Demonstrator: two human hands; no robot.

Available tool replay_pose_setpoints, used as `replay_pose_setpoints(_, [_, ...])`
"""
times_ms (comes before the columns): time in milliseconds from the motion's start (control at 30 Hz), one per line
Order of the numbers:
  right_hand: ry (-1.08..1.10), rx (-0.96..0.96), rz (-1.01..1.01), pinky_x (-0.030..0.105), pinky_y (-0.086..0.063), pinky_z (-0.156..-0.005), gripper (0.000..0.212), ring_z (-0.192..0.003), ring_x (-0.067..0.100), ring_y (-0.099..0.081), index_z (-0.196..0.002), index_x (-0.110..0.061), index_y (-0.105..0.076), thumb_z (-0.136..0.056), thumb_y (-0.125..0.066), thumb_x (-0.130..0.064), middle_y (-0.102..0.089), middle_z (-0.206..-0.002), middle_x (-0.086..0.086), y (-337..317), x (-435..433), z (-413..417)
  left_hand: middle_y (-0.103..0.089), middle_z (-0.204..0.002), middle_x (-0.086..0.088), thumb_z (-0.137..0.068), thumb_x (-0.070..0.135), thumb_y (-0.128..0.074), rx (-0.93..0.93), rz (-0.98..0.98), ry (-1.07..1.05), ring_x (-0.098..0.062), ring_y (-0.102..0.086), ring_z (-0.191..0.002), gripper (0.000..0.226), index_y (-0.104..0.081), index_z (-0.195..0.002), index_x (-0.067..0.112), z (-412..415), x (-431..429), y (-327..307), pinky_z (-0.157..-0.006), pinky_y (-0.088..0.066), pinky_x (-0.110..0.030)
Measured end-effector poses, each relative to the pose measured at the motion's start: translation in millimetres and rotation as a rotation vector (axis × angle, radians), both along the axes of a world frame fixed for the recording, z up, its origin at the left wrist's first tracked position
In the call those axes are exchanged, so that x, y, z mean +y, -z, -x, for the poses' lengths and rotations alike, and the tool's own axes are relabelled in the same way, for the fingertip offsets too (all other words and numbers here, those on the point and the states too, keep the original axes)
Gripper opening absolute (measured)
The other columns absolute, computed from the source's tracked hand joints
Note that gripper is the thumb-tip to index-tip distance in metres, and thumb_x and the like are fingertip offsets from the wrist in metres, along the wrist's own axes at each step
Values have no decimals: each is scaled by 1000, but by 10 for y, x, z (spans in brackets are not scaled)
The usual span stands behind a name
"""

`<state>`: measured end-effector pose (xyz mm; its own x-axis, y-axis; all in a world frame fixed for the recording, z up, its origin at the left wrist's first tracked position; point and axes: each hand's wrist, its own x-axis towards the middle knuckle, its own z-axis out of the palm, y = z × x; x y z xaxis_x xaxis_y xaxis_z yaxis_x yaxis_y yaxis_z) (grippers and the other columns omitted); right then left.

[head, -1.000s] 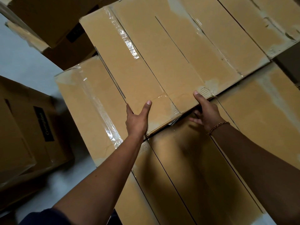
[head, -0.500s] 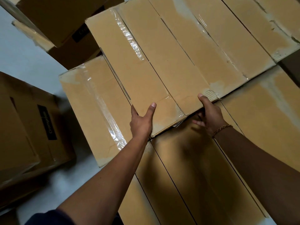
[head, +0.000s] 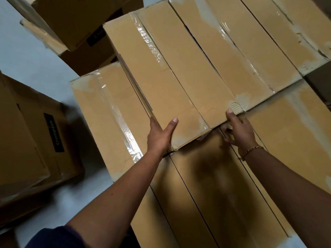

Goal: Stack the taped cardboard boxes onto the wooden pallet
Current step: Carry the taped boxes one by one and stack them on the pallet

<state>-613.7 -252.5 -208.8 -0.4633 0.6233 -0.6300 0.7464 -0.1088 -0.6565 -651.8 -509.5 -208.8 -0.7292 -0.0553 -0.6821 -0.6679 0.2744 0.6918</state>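
Observation:
A long taped cardboard box [head: 161, 74] lies on top of a layer of similar boxes [head: 206, 185]. My left hand [head: 161, 135] grips its near left corner, thumb on top and fingers along its left side. My right hand [head: 240, 129] holds the near edge of the box at its right part, thumb on the torn top corner and fingers curled under the edge. More taped boxes [head: 259, 42] lie side by side to the right on the same upper level. No wooden pallet is visible; the stack hides whatever is under it.
A lower taped box [head: 107, 113] sits to the left of the held one. Brown printed cartons stand on the pale floor [head: 26, 56] at the left [head: 32, 136] and the top left [head: 71, 18]. A dark gap [head: 320, 83] opens at the right edge.
The held box has slid slightly away and to the right, and both hands moved with it. My grip looks the same.

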Motion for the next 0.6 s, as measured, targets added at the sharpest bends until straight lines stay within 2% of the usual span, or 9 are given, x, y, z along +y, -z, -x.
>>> replay_pose_setpoints(67, [-3,-33,-153,54,-56,-97,107,-120,29,-61,-138,-25,-54,-57,-63,-94,-61,-134,4,-92,-26,-90,-24,-169,-4,-79,79,-64,-4,15,60,-29,-31,-152,115,-4,-164,31,-6,-144,-99,-120,-31,-43])
replay_pose_setpoints(133, [-66,-11,-331,51,-46,-108,103,-125,31,-57,-142,-17,-51,-68,-55,-89,-58,-136,8,-261,-118,-180,-19,-170,-3,-82,80,-60,28,51,117,-28,-29,-153,112,-3,-164,30,-3,-312,-213,-121,-30,-44])
replay_pose_setpoints(200, [-175,15,-467,47,-41,-112,101,-131,32,-51,-146,-11,-47,-75,-47,-84,-52,-144,11,-442,-260,-258,-17,-171,0,-84,80,-55,68,115,189,-26,-29,-153,108,-4,-165,30,-3,-501,-312,-121,-30,-46])
replay_pose_setpoints(267, [-326,60,-534,46,-41,-112,93,-135,32,-47,-149,-11,-44,-84,-48,-77,-45,-150,12,-613,-441,-314,-15,-171,2,-86,81,-51,107,177,261,-24,-27,-153,105,-4,-164,29,-32,-699,-399,-121,-29,-46])
replay_pose_setpoints(333, [-504,100,-561,43,-41,-108,78,-139,30,-44,-153,-14,-40,-95,-55,-65,-41,-154,11,-758,-641,-350,-13,-171,5,-88,81,-49,154,226,302,-20,-21,-155,103,-6,-165,28,-95,-881,-496,-123,-26,-45])
replay_pose_setpoints(400, [-654,140,-558,38,-40,-101,72,-137,26,-44,-154,-16,-38,-97,-57,-56,-40,-156,8,-900,-859,-400,-14,-171,4,-89,80,-48,191,269,312,-18,-17,-156,101,-9,-165,26,-213,-1050,-606,-123,-23,-44])
replay_pose_setpoints(500, [-817,187,-520,44,-43,-107,77,-139,25,-44,-155,-19,-37,-94,-54,-62,-37,-160,4,-1112,-1146,-603,-16,-171,2,-89,80,-46,235,318,297,-20,-17,-156,99,-12,-164,25,-544,-1240,-788,-124,-23,-45])
replay_pose_setpoints(600, [-928,189,-486,52,-38,-116,83,-147,23,-35,-158,-24,-32,-91,-47,-71,-30,-164,-1,-1300,-1385,-876,-18,-171,0,-90,79,-46,266,358,269,-21,-19,-156,98,-15,-164,23,-986,-1417,-955,-124,-22,-45])
